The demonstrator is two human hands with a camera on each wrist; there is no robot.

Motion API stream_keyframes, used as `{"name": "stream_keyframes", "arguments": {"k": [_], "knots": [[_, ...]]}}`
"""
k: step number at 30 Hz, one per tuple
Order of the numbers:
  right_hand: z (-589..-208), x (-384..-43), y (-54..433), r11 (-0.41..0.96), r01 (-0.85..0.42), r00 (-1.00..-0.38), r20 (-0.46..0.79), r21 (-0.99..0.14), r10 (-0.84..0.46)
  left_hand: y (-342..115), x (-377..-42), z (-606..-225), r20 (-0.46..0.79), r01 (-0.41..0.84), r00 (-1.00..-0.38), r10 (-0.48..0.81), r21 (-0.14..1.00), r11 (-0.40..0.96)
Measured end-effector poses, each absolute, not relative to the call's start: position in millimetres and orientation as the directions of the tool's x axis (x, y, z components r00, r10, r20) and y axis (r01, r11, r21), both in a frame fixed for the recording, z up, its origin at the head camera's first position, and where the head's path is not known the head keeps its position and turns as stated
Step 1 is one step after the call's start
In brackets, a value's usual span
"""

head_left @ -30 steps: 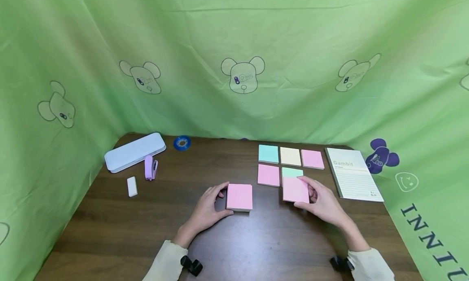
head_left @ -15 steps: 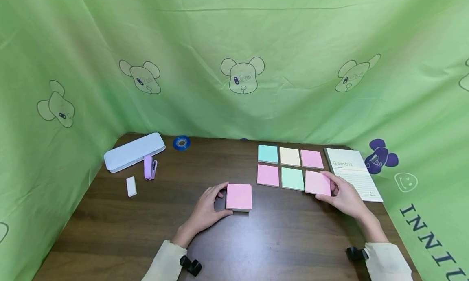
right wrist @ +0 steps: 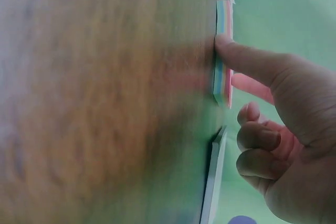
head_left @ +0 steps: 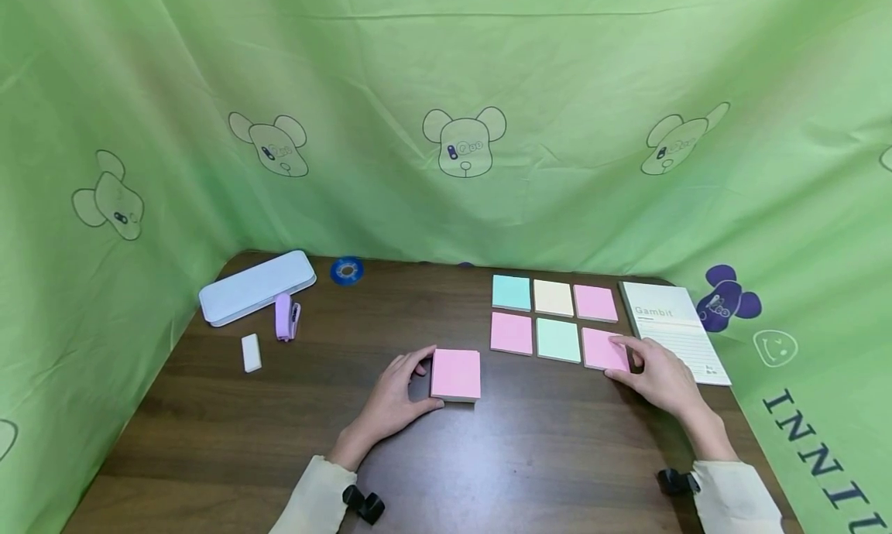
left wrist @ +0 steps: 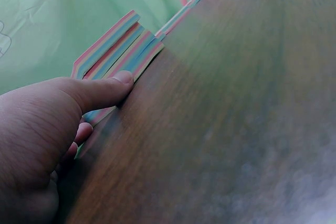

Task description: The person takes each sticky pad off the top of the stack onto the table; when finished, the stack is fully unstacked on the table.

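Observation:
A stack of sticky note pads (head_left: 456,374), pink on top, sits at mid-table. My left hand (head_left: 392,399) holds it at its left side, and in the left wrist view the thumb lies against the striped edges of the stack (left wrist: 118,51). To the right, my right hand (head_left: 662,378) pinches a pink sticky note pad (head_left: 602,349) between thumb and index finger, at the right end of the front row. In the right wrist view that pad's striped edge (right wrist: 221,74) lies flat along the table, with the other fingers curled clear of it.
Beside the held pad lie a mint pad (head_left: 557,340) and a pink pad (head_left: 511,333). Behind are blue (head_left: 511,292), cream (head_left: 554,298) and pink pads (head_left: 595,302). A notebook (head_left: 672,333) lies right; a case (head_left: 256,288), stapler (head_left: 284,317), eraser (head_left: 251,353) and blue tape (head_left: 346,271) lie left.
My right hand has carried the pink pad rightward from over the mint pad and lowered it to the front row's right end. The left hand and its stack have stayed in place.

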State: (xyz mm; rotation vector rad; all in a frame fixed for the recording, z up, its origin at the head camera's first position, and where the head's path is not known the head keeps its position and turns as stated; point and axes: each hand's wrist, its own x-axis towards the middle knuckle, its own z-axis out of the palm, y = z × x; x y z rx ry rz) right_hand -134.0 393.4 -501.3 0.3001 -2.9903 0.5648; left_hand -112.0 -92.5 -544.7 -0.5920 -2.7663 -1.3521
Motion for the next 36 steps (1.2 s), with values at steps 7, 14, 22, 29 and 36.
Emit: {"name": "stream_keyframes", "arguments": {"k": [7, 14, 22, 29, 36], "knots": [[-504.1, -137.1, 394.9, 0.911, -0.228, -0.97, 0.161, -0.343, -0.182, -92.8, -112.2, -543.9, 0.16, 0.327, -0.931, 0.328, 0.764, 0.556], [-505.1, -140.5, 393.9, 0.903, -0.213, -0.974, 0.158, -0.374, -0.164, -92.9, -112.6, -544.1, 0.165, 0.33, -0.931, 0.325, 0.761, 0.559], [-505.2, -136.5, 388.2, 0.902, -0.218, -0.969, 0.192, -0.374, -0.154, -92.2, -111.9, -544.2, 0.153, 0.32, -0.933, 0.325, 0.764, 0.56], [-498.9, -130.0, 365.4, 0.89, -0.218, -0.957, 0.268, -0.4, -0.113, -91.6, -111.2, -543.6, 0.15, 0.316, -0.936, 0.32, 0.761, 0.567], [-494.4, -123.2, 331.8, 0.854, -0.296, -0.914, 0.385, -0.427, -0.124, -91.3, -110.9, -542.9, 0.142, 0.309, -0.937, 0.319, 0.763, 0.568]]}}
